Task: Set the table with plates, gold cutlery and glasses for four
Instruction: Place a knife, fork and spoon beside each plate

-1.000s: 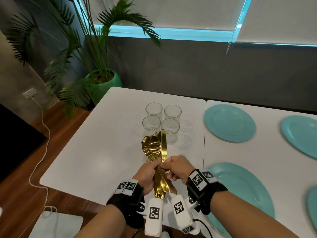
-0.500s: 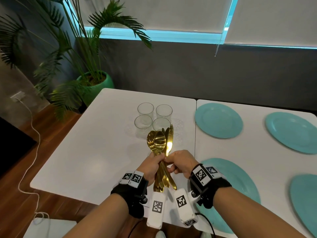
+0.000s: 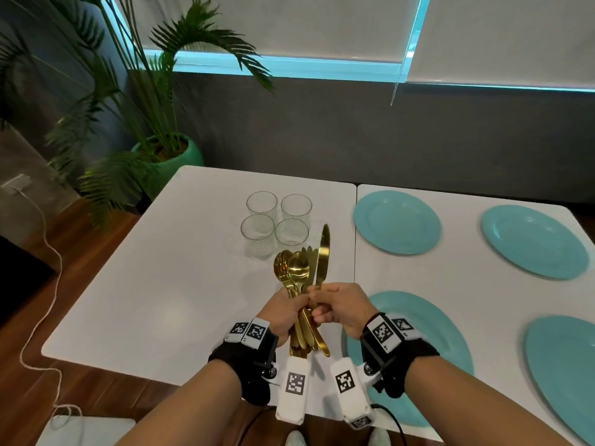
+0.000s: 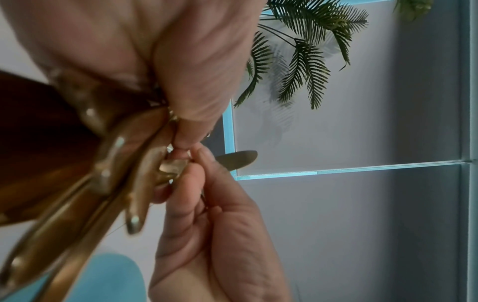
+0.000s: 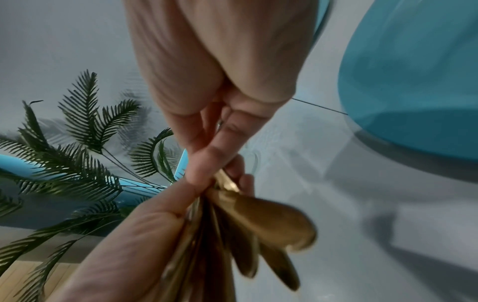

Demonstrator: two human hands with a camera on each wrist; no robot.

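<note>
My left hand grips a bundle of gold cutlery upright above the near edge of the white table; spoons, forks and knives fan out above the fist. My right hand pinches one gold knife that stands higher than the rest of the bundle. Its blade tip shows in the left wrist view as the knife past the fingers. The right wrist view shows the blurred cutlery handles. Several teal plates lie on the right table: the near plate, a far-left plate, a far-right plate.
Several clear glasses stand clustered on the left table just beyond the cutlery. Another teal plate sits at the right edge. A potted palm stands at the table's far left corner. A white cable runs over the wooden floor.
The knife has risen higher out of the bundle, pinched by my right hand. Both hands stay together over the near table edge while the view has shifted slightly.
</note>
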